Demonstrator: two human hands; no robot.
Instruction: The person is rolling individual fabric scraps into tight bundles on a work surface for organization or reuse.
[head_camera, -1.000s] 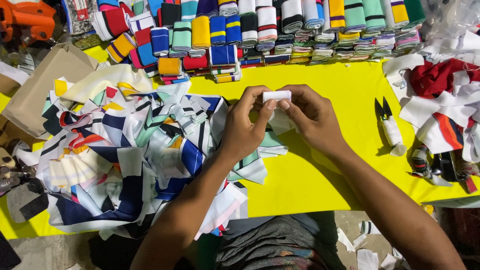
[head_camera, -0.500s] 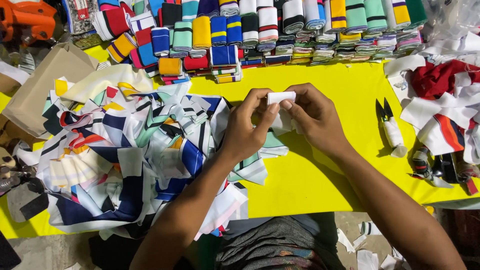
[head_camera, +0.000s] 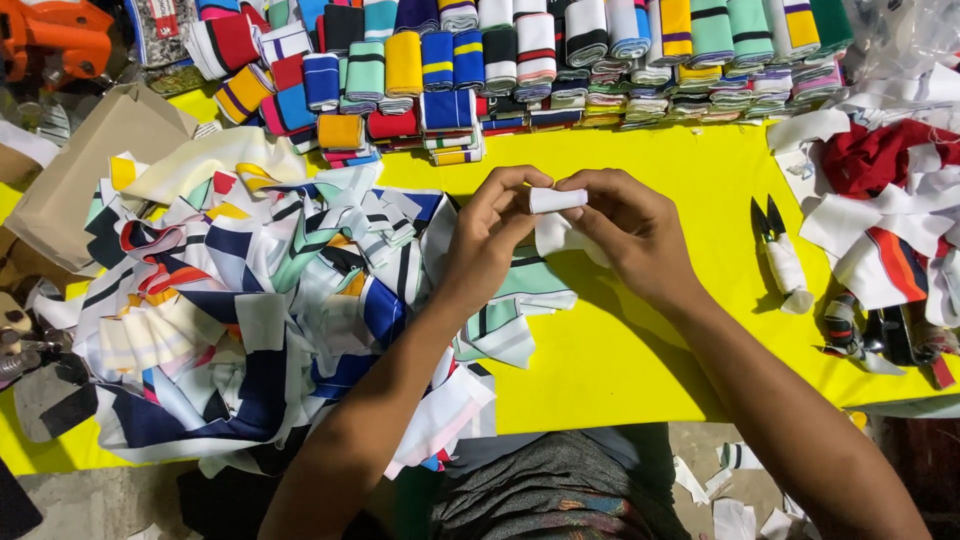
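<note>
A small white fabric strip (head_camera: 556, 199) is pinched at its two ends between my left hand (head_camera: 492, 232) and my right hand (head_camera: 630, 230), above the yellow table (head_camera: 640, 350). The rest of the white strip hangs below my fingers. To the left of my left hand lies a big heap of striped fabric pieces (head_camera: 260, 300) in white, navy, mint and orange. A thread snip with a white wrapped handle (head_camera: 780, 255) lies on the table to the right of my right hand.
Rows of rolled striped collar bands (head_camera: 520, 60) line the far edge. A pile of red and white scraps (head_camera: 880, 200) sits at the right. A cardboard piece (head_camera: 90, 170) and an orange tool (head_camera: 60, 35) are at the far left. Scraps litter the floor (head_camera: 730, 500).
Both hands have stayed at almost the same spot, working the white strip between the fingers. The heaps and the snip have not moved.
</note>
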